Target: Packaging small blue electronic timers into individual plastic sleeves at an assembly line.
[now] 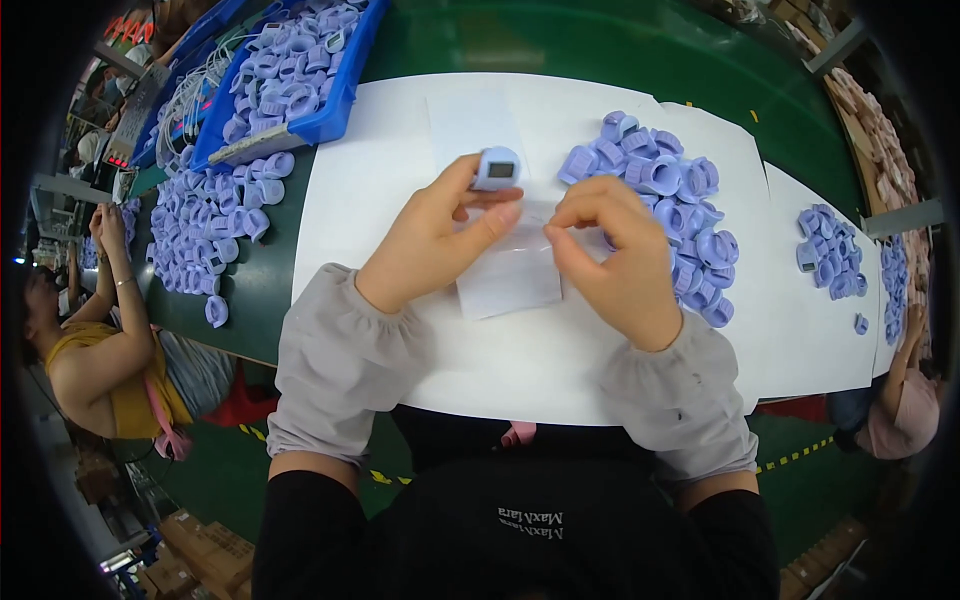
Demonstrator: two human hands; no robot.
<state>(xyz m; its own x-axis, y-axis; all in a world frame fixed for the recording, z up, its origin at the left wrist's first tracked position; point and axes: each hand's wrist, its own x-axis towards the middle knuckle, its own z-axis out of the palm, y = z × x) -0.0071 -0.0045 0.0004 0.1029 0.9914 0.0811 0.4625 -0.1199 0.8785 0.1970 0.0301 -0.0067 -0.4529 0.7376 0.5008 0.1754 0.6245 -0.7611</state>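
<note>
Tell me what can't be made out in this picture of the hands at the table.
- Head view: the small screen on the lilac piece in the left hand is too small to make out.
- What the right hand pinches: a clear film, it seems; its curled fingers hide the grip.
- The blue bin is cut off by the top edge.
- The far-right lilac pile blurs at the fisheye rim.

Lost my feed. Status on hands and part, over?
Left hand grips lavender clip device. Right hand pinches clear film. Loose lavender pile beside right hand.
</note>
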